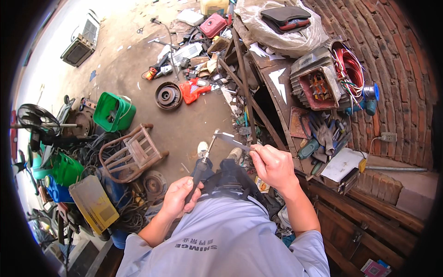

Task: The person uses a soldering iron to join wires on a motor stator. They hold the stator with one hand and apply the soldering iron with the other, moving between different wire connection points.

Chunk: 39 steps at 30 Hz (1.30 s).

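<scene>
My left hand (177, 196) is wrapped round the black handle of a tool (199, 171). Its slim metal shaft points up and away, ending in a short head set crosswise; its exact kind is unclear. Between the thumb and fingers of my right hand (274, 167) is a flat grey metal file (234, 140). The file's far end lies against or very close to the tool's head; contact is too small to tell. Both hands are in front of my body at waist height, above my shoes (203, 147).
Left stand a wooden chair frame (134, 154), a green bucket (113, 112) and a fan (37, 121). Ahead lie a round metal part (168, 95) and a red bag (194, 90). A cluttered bench at right bears an opened motor housing (318, 78) and gloves (324, 134).
</scene>
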Available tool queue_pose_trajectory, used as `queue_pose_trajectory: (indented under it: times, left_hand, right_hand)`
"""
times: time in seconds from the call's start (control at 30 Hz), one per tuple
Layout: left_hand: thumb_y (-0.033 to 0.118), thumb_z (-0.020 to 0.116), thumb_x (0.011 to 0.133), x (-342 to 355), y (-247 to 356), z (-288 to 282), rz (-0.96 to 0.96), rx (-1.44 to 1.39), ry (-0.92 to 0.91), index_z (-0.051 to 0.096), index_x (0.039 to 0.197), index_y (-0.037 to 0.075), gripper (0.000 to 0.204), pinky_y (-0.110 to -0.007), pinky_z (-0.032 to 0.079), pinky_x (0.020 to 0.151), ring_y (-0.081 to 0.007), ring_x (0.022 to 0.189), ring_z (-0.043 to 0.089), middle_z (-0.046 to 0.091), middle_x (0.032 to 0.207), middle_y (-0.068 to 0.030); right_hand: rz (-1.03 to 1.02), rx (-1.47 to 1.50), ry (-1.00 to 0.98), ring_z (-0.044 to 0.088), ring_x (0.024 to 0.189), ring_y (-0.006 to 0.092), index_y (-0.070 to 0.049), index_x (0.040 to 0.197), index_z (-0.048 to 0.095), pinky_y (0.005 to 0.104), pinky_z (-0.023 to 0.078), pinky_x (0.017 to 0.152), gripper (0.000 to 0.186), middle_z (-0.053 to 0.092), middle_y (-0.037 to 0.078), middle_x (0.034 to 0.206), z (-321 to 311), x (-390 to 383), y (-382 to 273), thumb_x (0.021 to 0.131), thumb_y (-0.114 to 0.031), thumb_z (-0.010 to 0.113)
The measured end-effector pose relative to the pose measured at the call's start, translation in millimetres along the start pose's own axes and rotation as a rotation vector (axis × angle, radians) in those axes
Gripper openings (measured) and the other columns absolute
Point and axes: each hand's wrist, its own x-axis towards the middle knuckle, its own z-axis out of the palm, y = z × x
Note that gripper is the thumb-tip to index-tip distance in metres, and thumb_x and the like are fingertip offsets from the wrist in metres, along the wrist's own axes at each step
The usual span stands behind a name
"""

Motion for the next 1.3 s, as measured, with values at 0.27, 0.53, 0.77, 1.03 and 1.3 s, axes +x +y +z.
queue_pose_trajectory:
  times: [0.27,0.53,0.77,1.03,1.3]
  left_hand:
    - [0.034,0.048,0.114,-0.7,4.2,0.6,-0.015,-0.032,0.020,0.060,0.114,-0.005,0.041,-0.024,0.032,0.039,-0.0091,0.043,0.041,0.057,0.072,-0.0063]
    - [0.035,0.047,0.114,-3.2,7.2,-4.6,-0.067,-0.133,-0.007,0.059,0.111,-0.004,0.041,-0.025,0.031,0.038,-0.0102,0.043,0.039,0.051,0.068,-0.0048]
    - [0.035,0.046,0.114,-4.4,7.5,-8.8,-0.091,-0.239,-0.058,0.059,0.110,-0.004,0.041,-0.025,0.030,0.038,-0.0101,0.042,0.037,0.048,0.066,-0.0035]
    - [0.036,0.046,0.115,-2.5,7.9,1.4,-0.046,-0.073,0.015,0.059,0.112,-0.004,0.042,-0.024,0.030,0.039,-0.0083,0.043,0.038,0.050,0.067,-0.0024]
    - [0.038,0.045,0.115,-3.0,6.3,3.8,-0.029,-0.016,0.047,0.059,0.112,-0.003,0.043,-0.024,0.031,0.040,-0.0075,0.044,0.037,0.049,0.067,-0.0019]
  right_hand:
    - [0.005,-0.037,0.017,0.068,0.061,0.0289,-0.005,0.105,0.075,0.0383,0.052,0.053,0.012,0.069,0.009,0.076,4.4,0.5,0.8,0.095,-0.012,0.074]
    - [0.024,-0.041,0.010,0.068,0.061,0.0289,-0.005,0.105,0.075,0.0381,0.053,0.053,0.013,0.069,0.009,0.077,5.6,5.1,-3.1,0.094,-0.011,0.075]
    - [0.018,-0.021,0.008,0.068,0.062,0.0289,-0.005,0.106,0.075,0.0382,0.053,0.054,0.013,0.070,0.010,0.078,4.4,7.9,-5.3,0.095,-0.012,0.074]
    - [-0.018,-0.007,-0.031,0.070,0.064,0.0299,-0.005,0.106,0.076,0.0388,0.055,0.055,0.014,0.072,0.009,0.080,4.7,9.1,-7.2,0.094,-0.012,0.074]
    - [-0.017,-0.033,-0.042,0.068,0.061,0.0290,-0.006,0.106,0.076,0.0385,0.053,0.053,0.013,0.070,0.008,0.077,6.2,8.2,-8.2,0.095,-0.014,0.074]
